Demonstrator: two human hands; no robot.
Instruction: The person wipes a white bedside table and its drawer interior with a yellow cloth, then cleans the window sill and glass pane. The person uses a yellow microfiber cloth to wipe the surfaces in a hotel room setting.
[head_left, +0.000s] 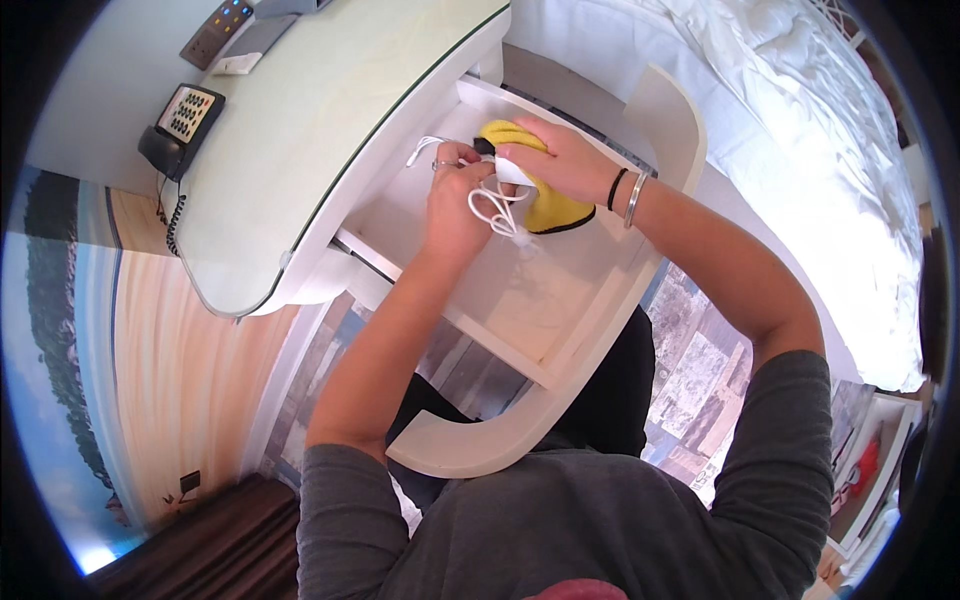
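Over a pulled-out white drawer (517, 292), my right hand (566, 157) grips a yellow cloth (562, 206) with a dark edge. Under its thumb is a white block (514, 171), which looks like a power adapter. My left hand (459, 199) reaches in from the other side, its fingertips at the block and a white cable (491, 199). Loops of that cable hang between the hands, and one end (420, 146) sticks out past my left fingers. A small black piece (484, 145) shows beside the cloth. My left fingertips are partly hidden, so their exact hold is unclear.
The drawer's curved front panel (517, 442) lies close to my body. Beyond the drawer is a glass-topped desk (322, 112) with a corded telephone (184, 127) and a socket strip (216, 34). A bed with white bedding (810, 187) stands at the right.
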